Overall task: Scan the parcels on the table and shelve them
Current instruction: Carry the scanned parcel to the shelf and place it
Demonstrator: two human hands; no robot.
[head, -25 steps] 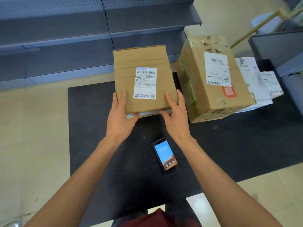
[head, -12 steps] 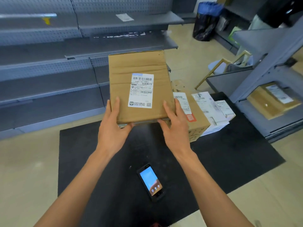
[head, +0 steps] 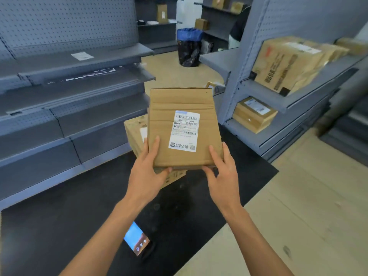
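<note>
The flat cardboard parcel (head: 184, 128) is held above the table (head: 59, 226) by the left hand (head: 148, 172) and right hand (head: 223, 170) clasping its near corners, and it is judged light, stiff and best supported underneath.

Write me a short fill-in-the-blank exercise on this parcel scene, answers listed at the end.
1. The flat cardboard parcel is held by ____ hands, the left hand and the right hand.
2. The white label faces ____.
3. The handheld scanner lies on the black table with its screen ____.
4. The bin has a ____ liner.

Answers: both; up; lit; blue
</note>
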